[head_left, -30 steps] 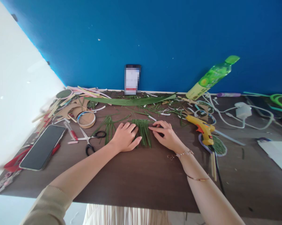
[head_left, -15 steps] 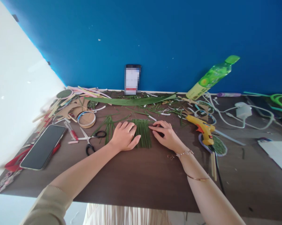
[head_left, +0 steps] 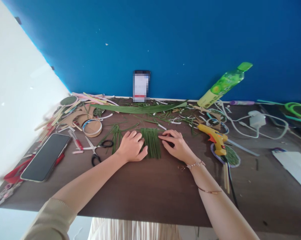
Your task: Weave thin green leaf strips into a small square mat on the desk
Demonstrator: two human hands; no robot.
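Note:
A flat row of thin green leaf strips (head_left: 152, 142) lies side by side on the dark brown table (head_left: 145, 190). My left hand (head_left: 131, 146) rests flat against the row's left edge, fingers stretched out, thumb touching the strips. My right hand (head_left: 175, 144) presses on the right edge with the fingers lying out towards the strips. Neither hand grips anything. More loose green strips (head_left: 115, 133) lie just left of my left hand.
Scissors (head_left: 96, 151) and a dark phone (head_left: 45, 156) lie at the left, with a tape ring (head_left: 92, 127) and cardboard scraps behind. A long leaf (head_left: 140, 108) and a propped phone (head_left: 141, 86) are at the back. A yellow glue gun (head_left: 214, 138), green bottle (head_left: 224, 84) and white charger (head_left: 255, 120) sit right.
The strips, fanned at the bottom a second ago, now sit in a tidier parallel row. My left thumb has drawn in slightly. The view has shifted a little.

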